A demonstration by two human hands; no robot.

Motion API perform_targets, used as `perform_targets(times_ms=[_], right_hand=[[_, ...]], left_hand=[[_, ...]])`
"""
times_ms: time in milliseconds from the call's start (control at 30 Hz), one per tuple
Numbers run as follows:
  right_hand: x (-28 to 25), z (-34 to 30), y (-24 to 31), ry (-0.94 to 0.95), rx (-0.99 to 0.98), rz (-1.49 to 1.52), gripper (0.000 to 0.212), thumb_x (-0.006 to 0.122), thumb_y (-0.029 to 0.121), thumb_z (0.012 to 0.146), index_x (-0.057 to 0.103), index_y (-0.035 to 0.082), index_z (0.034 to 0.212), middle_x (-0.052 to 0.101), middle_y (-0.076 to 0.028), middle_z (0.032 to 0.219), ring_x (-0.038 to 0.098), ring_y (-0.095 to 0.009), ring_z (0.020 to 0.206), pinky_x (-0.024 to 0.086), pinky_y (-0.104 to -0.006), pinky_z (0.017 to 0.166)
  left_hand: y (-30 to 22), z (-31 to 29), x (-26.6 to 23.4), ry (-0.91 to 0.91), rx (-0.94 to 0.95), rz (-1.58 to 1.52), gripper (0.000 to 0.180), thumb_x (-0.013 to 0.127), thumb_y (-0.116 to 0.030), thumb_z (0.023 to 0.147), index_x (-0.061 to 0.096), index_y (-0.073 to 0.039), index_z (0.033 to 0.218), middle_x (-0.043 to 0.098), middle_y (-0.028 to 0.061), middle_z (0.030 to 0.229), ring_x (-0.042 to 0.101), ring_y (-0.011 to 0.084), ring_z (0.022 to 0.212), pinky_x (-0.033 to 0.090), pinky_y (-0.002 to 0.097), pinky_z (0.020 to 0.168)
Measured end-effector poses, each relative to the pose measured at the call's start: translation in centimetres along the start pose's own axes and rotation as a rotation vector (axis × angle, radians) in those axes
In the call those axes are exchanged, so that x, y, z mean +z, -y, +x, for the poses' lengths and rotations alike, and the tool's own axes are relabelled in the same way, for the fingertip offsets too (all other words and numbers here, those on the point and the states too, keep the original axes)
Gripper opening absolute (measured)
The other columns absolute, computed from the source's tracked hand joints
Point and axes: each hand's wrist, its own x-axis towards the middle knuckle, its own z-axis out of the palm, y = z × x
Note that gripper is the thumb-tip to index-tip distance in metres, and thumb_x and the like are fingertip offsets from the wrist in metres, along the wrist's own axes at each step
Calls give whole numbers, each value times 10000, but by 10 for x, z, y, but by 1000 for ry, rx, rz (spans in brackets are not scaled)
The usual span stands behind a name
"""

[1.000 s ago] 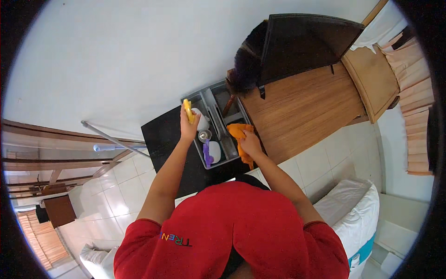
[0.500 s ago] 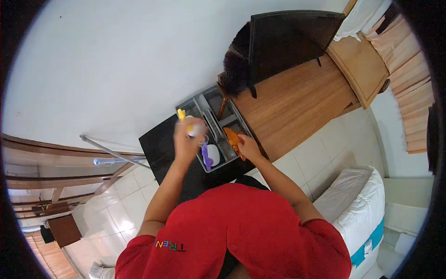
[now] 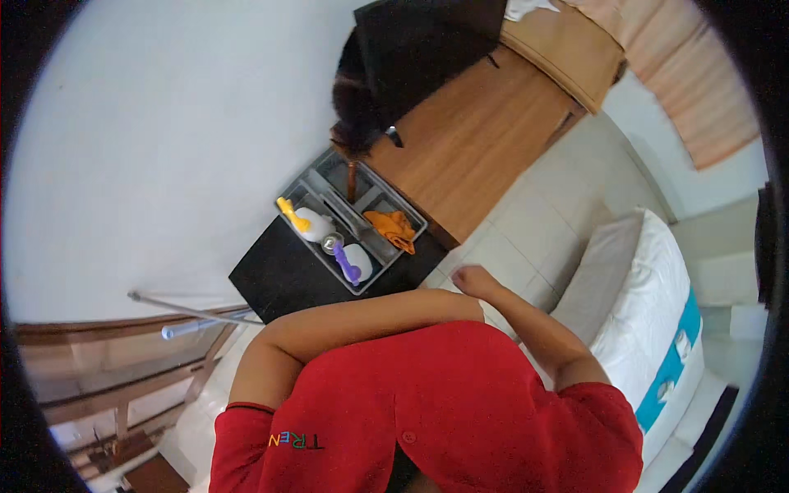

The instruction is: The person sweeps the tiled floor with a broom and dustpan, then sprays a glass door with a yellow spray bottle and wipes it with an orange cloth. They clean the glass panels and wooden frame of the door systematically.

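we've got our right hand (image 3: 472, 279) pulled back near our chest, loosely curled and holding nothing, left hand tucked out of sight behind the forearm, orange cloth (image 3: 393, 228) in the grey tray (image 3: 316, 179) on the black table (image 3: 279, 275), white bottle (image 3: 312, 223) at its left

A black low table (image 3: 283, 279) stands against a white wall (image 3: 164, 123). Beside it runs a wooden desk (image 3: 468, 140) bearing a dark flat screen (image 3: 427, 37). The floor is pale tile (image 3: 542, 222). A bed with a white pillow (image 3: 649, 312) and a teal-and-white cover (image 3: 670, 370) lies to the right. A metal rod (image 3: 193, 312) leans near wooden furniture (image 3: 107, 370) at lower left. Peach curtains (image 3: 707, 90) hang at upper right.
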Motion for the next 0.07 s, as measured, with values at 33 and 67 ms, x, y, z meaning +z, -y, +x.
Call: perform_targets(times_ms=[33,67], right_hand=[[5,-31,-13,166,51,35,372,485,311,873,660,-7,793,660,-232,882,638,-396,786,492,-491,731],[5,-38,-16,156,72,38,372,485,311,873,660,-7,793,660,-232,882,638,-396,786,492,-491,731]], left_hand=[[-1,6,5,15,-33,116,194,560,-193,819,648,-27,869,676,190,880,652,331,803,498,456,689],[-10,8,4,29,-66,237,199,555,-194,825,633,-28,901,674,187,905,659,340,850,506,463,711]])
